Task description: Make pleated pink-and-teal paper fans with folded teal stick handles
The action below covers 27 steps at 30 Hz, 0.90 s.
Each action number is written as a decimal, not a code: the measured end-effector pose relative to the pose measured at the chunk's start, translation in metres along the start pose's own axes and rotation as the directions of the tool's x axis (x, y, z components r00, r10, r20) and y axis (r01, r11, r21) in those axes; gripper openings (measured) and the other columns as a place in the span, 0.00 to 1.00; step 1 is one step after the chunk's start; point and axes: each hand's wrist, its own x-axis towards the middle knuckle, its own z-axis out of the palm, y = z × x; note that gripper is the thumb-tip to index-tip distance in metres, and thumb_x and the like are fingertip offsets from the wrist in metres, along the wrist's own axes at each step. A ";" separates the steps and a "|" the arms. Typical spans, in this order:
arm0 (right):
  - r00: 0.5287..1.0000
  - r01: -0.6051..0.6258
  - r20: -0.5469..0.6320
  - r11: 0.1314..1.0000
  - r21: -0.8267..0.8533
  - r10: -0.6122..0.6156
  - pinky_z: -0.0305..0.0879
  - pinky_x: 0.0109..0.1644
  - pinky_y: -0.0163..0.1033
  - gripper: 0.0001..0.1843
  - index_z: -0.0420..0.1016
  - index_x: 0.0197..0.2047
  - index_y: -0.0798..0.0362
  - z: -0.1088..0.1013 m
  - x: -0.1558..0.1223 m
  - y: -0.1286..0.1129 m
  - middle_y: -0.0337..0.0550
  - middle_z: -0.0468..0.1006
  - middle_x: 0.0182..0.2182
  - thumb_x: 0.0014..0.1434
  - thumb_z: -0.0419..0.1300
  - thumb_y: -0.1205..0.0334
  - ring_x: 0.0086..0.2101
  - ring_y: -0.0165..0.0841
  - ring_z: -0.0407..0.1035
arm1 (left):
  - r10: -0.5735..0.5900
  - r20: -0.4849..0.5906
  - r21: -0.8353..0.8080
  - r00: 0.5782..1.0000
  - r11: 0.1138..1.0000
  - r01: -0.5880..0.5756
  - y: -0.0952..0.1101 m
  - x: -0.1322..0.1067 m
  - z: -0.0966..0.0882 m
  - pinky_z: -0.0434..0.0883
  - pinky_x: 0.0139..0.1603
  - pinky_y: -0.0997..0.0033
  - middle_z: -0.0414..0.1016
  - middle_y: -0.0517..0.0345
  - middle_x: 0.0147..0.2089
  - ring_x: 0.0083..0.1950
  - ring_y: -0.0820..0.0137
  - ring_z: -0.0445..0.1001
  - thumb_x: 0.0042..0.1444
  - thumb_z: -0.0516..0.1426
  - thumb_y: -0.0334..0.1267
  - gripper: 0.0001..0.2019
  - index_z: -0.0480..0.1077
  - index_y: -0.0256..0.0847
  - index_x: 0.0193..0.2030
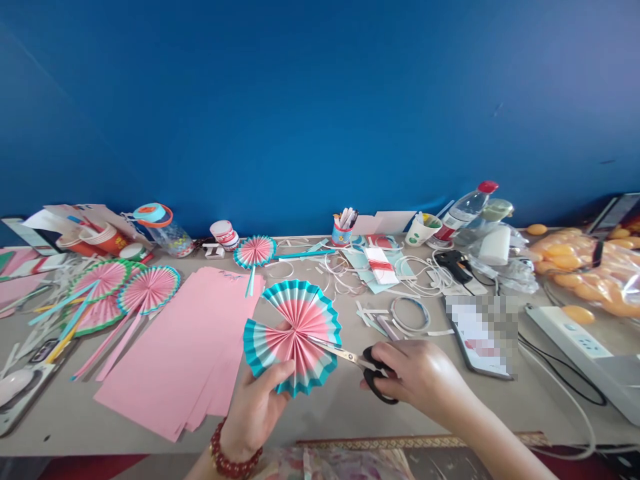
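My left hand (pixel 265 390) grips a pleated paper fan (pixel 305 313) by its lower left part, thumb on the front. The fan is pink at the centre, then white, with a teal zigzag rim, and a gap opens at its upper left. My right hand (pixel 413 367) has its fingers through the black handles of a pair of scissors (pixel 350 355). The blades point left and their tips lie at the fan near its centre; whether they touch the paper I cannot tell. Under and left of my left hand lie pink paper sheets (pixel 175 353).
Finished-looking fans (pixel 149 290) lie at the left, and another fan (pixel 255 252) at the back. A glue gun (pixel 454 267), a phone (pixel 477 340) and a power strip (pixel 583 340) are on the right. A bottle (pixel 465 212) leans against the blue wall near a paper cup (pixel 421 230).
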 end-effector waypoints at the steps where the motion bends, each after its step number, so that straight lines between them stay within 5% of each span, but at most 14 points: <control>1: 1.000 -0.003 -0.002 1.000 0.002 0.003 0.50 0.28 0.34 0.11 0.70 0.32 0.50 0.000 0.000 0.000 0.32 0.77 0.23 0.49 0.69 0.66 0.23 0.30 0.70 | -0.005 0.003 0.001 1.000 1.000 0.005 0.000 0.000 0.000 0.77 0.42 0.63 0.81 0.49 0.51 0.50 0.53 0.79 0.45 0.70 0.38 0.31 0.74 0.46 0.59; 27: 0.998 0.020 -0.064 0.997 -0.079 -0.025 0.50 0.27 0.35 0.11 0.69 0.33 0.49 -0.003 0.003 -0.004 0.30 0.76 0.21 0.50 0.68 0.65 0.21 0.30 0.70 | -0.008 0.026 -0.011 1.000 1.000 0.008 0.002 -0.003 0.003 0.77 0.42 0.64 0.82 0.51 0.50 0.50 0.54 0.79 0.47 0.70 0.37 0.26 0.76 0.47 0.56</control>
